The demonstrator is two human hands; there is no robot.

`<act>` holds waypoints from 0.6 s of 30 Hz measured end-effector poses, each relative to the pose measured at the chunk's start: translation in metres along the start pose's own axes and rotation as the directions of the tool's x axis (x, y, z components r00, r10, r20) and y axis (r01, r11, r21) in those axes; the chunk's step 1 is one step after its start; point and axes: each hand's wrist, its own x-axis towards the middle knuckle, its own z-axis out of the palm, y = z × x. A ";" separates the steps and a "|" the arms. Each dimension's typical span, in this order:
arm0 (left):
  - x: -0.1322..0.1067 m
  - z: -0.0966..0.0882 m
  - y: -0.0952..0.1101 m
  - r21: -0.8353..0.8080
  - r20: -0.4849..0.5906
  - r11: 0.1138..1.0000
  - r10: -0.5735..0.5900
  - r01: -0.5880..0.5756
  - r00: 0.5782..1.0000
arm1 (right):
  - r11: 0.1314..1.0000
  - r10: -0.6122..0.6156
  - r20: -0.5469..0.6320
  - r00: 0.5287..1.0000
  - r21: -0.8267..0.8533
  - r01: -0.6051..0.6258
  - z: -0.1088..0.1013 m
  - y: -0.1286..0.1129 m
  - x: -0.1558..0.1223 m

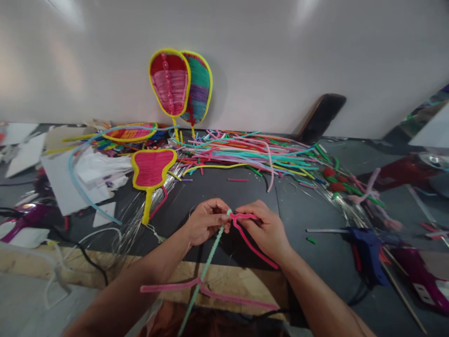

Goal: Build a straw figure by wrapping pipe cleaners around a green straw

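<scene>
My left hand (205, 221) is closed in a pinch on the top of a light green pipe cleaner (206, 262) that runs down toward me. My right hand (264, 229) is closed on a bright pink pipe cleaner (250, 243), bent into a loop at the green stem's tip. The two hands almost touch above the dark table (217, 192). Lower on the green stem, a paler pink pipe cleaner (210, 289) crosses it sideways.
A heap of coloured pipe cleaners (245, 152) lies beyond my hands. A pink woven fan with yellow rim (151, 171) lies at left; two more fans (180, 86) lean on the wall. A blue glue gun (366, 248) sits at right, white paper sheets (66, 182) at left.
</scene>
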 end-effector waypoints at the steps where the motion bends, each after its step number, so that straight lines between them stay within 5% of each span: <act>1: 0.000 0.001 0.000 -0.005 0.001 1.000 -0.003 0.003 1.000 | 1.000 -0.001 0.007 1.000 -0.005 0.001 0.000 0.000 0.000; 18: 0.001 0.002 -0.005 -0.008 -0.017 1.000 -0.024 0.024 1.000 | 0.989 -0.073 0.140 0.988 0.135 0.054 0.002 0.004 0.000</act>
